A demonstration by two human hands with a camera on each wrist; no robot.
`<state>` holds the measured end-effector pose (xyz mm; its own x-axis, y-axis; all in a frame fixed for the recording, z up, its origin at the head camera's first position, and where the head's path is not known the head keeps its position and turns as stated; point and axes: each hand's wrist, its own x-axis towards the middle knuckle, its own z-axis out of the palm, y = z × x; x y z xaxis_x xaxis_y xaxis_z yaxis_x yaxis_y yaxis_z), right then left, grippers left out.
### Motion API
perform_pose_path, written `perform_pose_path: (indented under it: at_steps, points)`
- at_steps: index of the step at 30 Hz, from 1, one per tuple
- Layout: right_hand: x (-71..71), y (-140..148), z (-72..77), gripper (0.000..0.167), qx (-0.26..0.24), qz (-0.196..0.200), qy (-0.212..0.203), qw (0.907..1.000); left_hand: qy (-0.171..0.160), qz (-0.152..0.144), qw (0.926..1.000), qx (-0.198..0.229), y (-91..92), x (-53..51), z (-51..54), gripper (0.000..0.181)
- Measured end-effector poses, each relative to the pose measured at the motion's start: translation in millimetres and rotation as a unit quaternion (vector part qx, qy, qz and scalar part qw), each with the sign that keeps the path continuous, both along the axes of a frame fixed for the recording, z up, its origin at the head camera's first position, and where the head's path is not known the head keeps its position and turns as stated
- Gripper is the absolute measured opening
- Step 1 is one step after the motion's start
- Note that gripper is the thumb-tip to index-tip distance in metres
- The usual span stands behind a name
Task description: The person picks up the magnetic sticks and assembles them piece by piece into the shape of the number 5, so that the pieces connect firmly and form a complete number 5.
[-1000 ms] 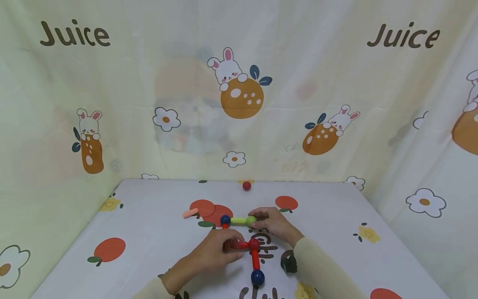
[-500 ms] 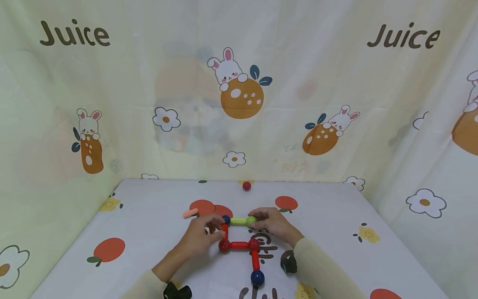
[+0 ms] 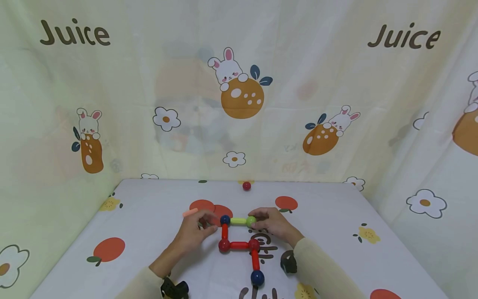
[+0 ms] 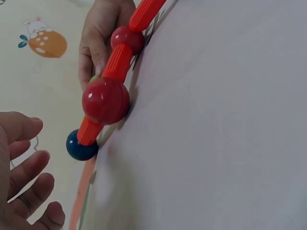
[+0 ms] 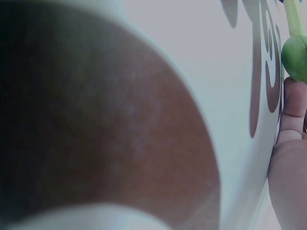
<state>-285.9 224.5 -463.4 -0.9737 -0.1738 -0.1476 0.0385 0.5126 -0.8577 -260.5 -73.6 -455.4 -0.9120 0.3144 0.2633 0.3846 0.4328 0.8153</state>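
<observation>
A zigzag chain of toy balls and rods lies on the table. From a blue ball [image 3: 225, 220], a green rod [image 3: 238, 221] leads right to a green ball [image 3: 251, 221], which my right hand [image 3: 275, 224] pinches between thumb and fingers. Below that blue ball, a red rod [image 3: 224, 232] joins a red ball [image 3: 224, 245]. Another red rod [image 3: 239, 245] reaches a second red ball [image 3: 254, 245], then a red rod [image 3: 255, 259] runs to the near blue ball [image 3: 257, 278]. Left of the chain, my left hand [image 4: 31, 187] holds nothing, its fingers spread and loosely bent.
A loose peach rod [image 3: 190, 212] lies behind my left hand, partly covered by it. Far back, near the curtain [image 3: 298, 124], sits a loose red ball [image 3: 246, 186]. Dark wrist devices [image 3: 288, 261] are at both sleeves. The tablecloth [image 3: 149, 232] has printed fruit.
My left hand has come off the chain's left red ball and moved left and away, uncovering that ball and its rods. My right hand stays at the green ball.
</observation>
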Motion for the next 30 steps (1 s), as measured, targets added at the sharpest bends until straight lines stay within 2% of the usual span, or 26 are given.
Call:
perform_pose_path:
  at_steps: [4, 12, 18, 25, 30]
  points:
    - [0.8, 0, 0.7, 0.038, -0.002, -0.001, -0.002, 1.0, 0.013, 0.024, 0.9996, 0.006, -3.9, -4.2, -2.8, 0.027]
    - [1.0, -1, 0.9, 0.037, -0.006, -0.001, -0.001, 1.0, -0.005, 0.067, 0.9978, -0.001, -11.9, -10.5, -5.0, 0.029]
    - [0.4, -1, -0.3, 0.038, -0.007, -0.001, -0.001, 1.0, -0.004, 0.108, 0.9941, 0.005, -19.9, -18.7, -6.1, 0.026]
    - [0.4, 0, -0.6, 0.037, -0.008, -0.004, -0.003, 1.0, 0.005, 0.13, 0.9913, 0.017, -26.5, -26.4, -3.6, 0.024]
    - [0.6, 0, -0.7, 0.037, -0.008, -0.005, -0.005, 0.9999, 0.007, 0.15, 0.9887, 0.007, -31.5, -31.7, -6.0, 0.024]
